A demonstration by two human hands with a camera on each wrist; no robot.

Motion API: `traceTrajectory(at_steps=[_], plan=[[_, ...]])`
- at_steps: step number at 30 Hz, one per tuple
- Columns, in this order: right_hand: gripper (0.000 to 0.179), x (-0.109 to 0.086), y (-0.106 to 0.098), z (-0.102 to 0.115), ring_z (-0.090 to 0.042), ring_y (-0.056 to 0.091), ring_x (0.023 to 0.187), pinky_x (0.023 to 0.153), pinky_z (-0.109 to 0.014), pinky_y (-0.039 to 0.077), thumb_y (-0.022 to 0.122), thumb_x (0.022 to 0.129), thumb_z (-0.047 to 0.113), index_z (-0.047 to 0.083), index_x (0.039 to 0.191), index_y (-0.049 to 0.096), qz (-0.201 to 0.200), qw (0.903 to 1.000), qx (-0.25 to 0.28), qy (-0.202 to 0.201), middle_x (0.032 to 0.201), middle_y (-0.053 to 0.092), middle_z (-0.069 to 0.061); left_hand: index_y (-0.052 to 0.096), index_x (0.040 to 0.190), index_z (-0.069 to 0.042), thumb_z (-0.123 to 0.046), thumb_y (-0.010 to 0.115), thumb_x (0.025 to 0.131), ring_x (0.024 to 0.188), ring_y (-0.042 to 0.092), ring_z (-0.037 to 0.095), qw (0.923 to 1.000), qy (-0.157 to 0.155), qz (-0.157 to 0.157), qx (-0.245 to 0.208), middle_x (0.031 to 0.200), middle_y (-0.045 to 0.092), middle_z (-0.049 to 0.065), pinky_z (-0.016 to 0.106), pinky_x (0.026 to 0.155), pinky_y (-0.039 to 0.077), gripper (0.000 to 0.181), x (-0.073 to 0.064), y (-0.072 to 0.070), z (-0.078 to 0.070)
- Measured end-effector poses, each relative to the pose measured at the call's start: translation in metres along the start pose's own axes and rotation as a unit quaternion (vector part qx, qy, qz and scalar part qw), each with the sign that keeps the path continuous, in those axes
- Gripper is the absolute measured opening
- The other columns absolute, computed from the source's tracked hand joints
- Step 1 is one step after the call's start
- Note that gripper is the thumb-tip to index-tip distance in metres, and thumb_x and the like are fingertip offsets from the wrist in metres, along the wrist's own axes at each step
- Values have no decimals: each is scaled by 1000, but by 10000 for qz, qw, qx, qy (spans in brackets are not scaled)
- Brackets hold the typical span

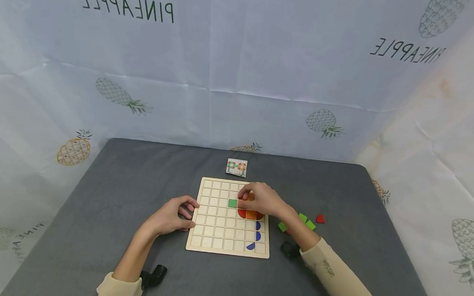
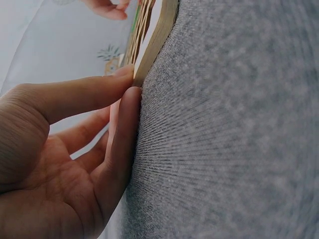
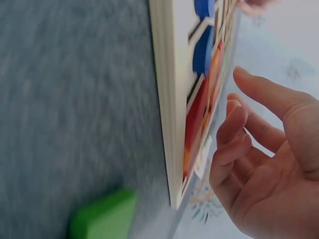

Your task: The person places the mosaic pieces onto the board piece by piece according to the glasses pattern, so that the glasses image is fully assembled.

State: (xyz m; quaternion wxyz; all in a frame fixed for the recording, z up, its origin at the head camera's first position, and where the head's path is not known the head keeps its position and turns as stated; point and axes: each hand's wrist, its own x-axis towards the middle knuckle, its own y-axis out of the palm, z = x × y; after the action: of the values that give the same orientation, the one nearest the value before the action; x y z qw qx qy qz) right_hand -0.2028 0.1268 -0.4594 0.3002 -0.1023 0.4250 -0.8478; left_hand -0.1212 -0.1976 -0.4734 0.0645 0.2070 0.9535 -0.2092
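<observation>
A pale wooden grid board [image 1: 215, 232] lies on the grey table. My left hand [image 1: 173, 216] grips its left edge, with thumb and index fingertip pinching the rim [image 2: 144, 64] in the left wrist view. Over the board's upper right is my right hand [image 1: 263, 198], its fingers loosely bent and no piece visible between thumb and fingers in the right wrist view [image 3: 264, 134]. Beside its fingertips sits a green square [image 1: 232, 203]. Red pieces [image 1: 241, 213] and an orange square [image 1: 251, 215] lie partly hidden beneath the hand. Blue half-rounds [image 1: 258, 236] run down the right side.
Behind the board lies a small pattern card [image 1: 236, 167]. Loose green squares [image 1: 303, 217] and a red piece [image 1: 320, 219] rest on the table to the right, some hidden by my right forearm. A pineapple-print cloth [image 1: 233, 75] hangs behind the table.
</observation>
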Motion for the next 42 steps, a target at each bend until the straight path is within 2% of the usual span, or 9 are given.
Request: traceTrajectory(at_steps=[10,15,21,29,35,42], plan=[[23,-25,-39,-24,-16,57,67,61,-23,48,84,96,24,8,112,80,86,9994,238,234,96,74,-1,65,132,3,5,85,87,95,65,23,10000,-87,-45,9,117,59,21,36,68,64,49,-1,3,-2],[24,-42,-54,-39,-17,58,69,62,-24,50,84,96,24,7,113,80,214,9984,256,466,98,74,-3,64,132,4,5,84,87,96,66,23,9999,-134,-71,-3,117,59,21,36,69,64,49,-3,4,-4],[25,-60,-67,-58,-16,58,73,65,-25,51,87,93,21,7,111,78,524,9958,207,715,99,72,-6,64,133,4,5,84,87,96,66,22,9999,-38,-98,61,117,60,21,37,68,63,50,-3,5,-3],[28,-76,-71,-77,-14,56,81,69,-25,48,92,87,22,11,108,78,855,9915,115,972,96,69,-3,63,133,5,6,84,87,95,65,22,9999,-7,-132,25,116,59,22,38,67,63,50,-5,7,-3],[21,-81,-69,-86,-13,56,80,68,-25,48,89,89,22,13,106,81,793,9937,125,787,96,70,-1,64,132,4,5,84,87,95,65,22,9999,-68,-129,11,116,59,21,36,68,63,50,-6,10,-4],[24,-83,-69,-98,-13,59,81,69,-25,52,84,94,18,11,117,81,621,9963,234,539,109,75,-8,65,132,3,4,84,87,95,65,21,9998,-165,-149,13,117,59,20,35,69,63,49,-7,13,-4]])
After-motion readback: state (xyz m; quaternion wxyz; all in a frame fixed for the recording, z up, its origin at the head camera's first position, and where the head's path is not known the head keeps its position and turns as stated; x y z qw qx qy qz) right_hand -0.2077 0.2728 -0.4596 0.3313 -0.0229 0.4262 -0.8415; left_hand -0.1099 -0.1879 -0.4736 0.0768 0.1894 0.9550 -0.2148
